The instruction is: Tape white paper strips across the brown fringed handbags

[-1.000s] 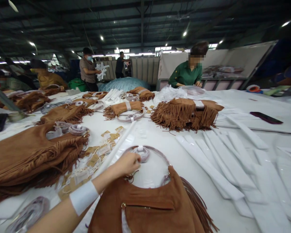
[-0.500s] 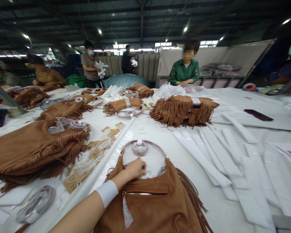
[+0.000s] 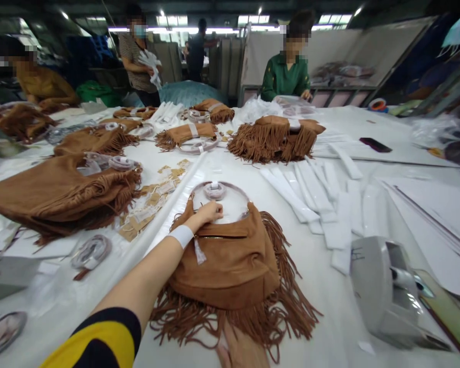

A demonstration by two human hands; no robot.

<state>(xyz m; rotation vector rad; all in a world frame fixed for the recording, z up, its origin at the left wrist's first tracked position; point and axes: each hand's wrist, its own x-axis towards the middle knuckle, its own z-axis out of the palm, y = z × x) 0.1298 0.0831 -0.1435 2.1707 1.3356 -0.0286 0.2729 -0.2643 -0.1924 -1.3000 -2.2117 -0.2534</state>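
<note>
A brown suede handbag (image 3: 226, 266) with long fringe lies on the white table in front of me, zipper pocket facing up. My left hand (image 3: 210, 211) is closed on the upper edge of its opening, below the wrapped handle (image 3: 235, 189). A coiled, wrapped strap (image 3: 214, 191) lies inside the handle loop. Low in the view, my right hand (image 3: 243, 350) is at the bag's lower fringe (image 3: 253, 322); strands cover its fingers, so their grip is hidden. A tassel in white wrap (image 3: 200, 253) hangs from the zipper pull.
White padding strips (image 3: 314, 194) and a grey tape dispenser (image 3: 387, 291) lie to the right. More fringed bags (image 3: 61, 189), paper tags (image 3: 153, 197) and a coiled strap (image 3: 92, 251) are on the left. Across the table, a person in green (image 3: 287, 74) stands behind stacked bags (image 3: 276, 138).
My view has tilted down and widened around the bag, showing its fringe and the tape dispenser. My right hand has come into view at the bottom. The left hand stays on the bag's opening.
</note>
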